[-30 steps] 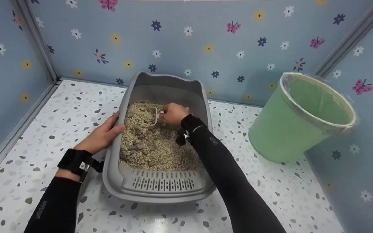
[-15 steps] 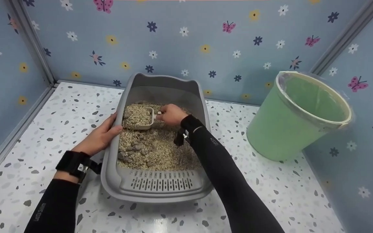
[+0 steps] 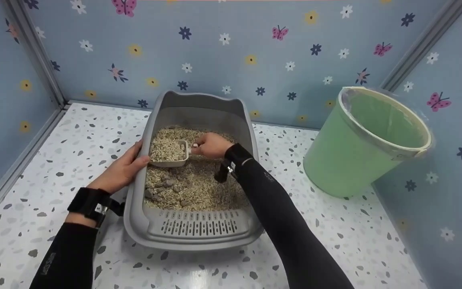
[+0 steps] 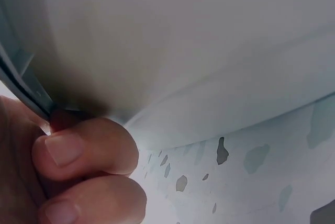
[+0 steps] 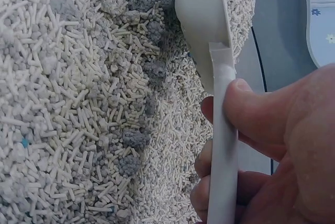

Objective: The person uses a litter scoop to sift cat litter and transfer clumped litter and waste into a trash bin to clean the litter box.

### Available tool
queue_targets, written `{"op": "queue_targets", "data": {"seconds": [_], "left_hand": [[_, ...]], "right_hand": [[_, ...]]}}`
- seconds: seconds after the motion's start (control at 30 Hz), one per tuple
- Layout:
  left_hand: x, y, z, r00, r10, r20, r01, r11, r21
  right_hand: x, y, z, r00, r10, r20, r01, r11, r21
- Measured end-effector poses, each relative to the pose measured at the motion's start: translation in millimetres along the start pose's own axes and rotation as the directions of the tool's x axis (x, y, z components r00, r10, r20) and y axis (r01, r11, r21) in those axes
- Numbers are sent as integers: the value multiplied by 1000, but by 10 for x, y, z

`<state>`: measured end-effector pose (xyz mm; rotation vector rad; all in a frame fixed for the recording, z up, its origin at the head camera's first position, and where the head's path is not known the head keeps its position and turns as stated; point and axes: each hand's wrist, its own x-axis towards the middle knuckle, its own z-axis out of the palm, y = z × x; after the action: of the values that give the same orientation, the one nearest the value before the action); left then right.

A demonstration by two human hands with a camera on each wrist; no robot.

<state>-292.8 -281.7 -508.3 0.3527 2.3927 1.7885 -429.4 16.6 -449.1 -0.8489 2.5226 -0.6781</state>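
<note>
A grey litter box [image 3: 195, 241] holds pellet litter [image 3: 211, 192] with darker clumps [image 3: 157, 188] near its left side. My right hand [image 3: 213, 145] grips the handle of a pale litter scoop [image 3: 171, 163], its fingers wrapped round it and the thumb along the top in the right wrist view. Heaped with pellets, the scoop sits level above the litter, close to the left wall. My left hand [image 3: 122, 168] holds the box's left rim, thumb on top; in the left wrist view its curled fingers [image 4: 99, 148] hook under the rim.
A green bin [image 3: 347, 160] with a clear liner stands to the right of the box. Flower-patterned panels [image 3: 215, 60] rise behind and at both sides of the speckled tabletop [image 3: 82, 144]. The box's front has a slotted ledge [image 3: 199, 222].
The scoop, partly sunk in the litter a second ago, has come up filled with pellets and moved slightly left and toward me. The left hand keeps its hold on the rim.
</note>
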Motion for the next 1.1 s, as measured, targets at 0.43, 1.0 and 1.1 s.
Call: {"op": "queue_targets", "data": {"seconds": [0.43,1.0,1.1], "left_hand": [[8,-7,-19,1000,-25,3,25,1000,7],[30,7,-12,1000,-16,16,16,1000,-6],[15,-12,-13,1000,-20,7,20,1000,15]], "right_hand": [[-152,-77,60,1000,15,-12,-14,997,76],[-252,-105,73,999,36,-31,-30,979,201],[-257,-116,104,999,32,-19,-27,975,221]]}}
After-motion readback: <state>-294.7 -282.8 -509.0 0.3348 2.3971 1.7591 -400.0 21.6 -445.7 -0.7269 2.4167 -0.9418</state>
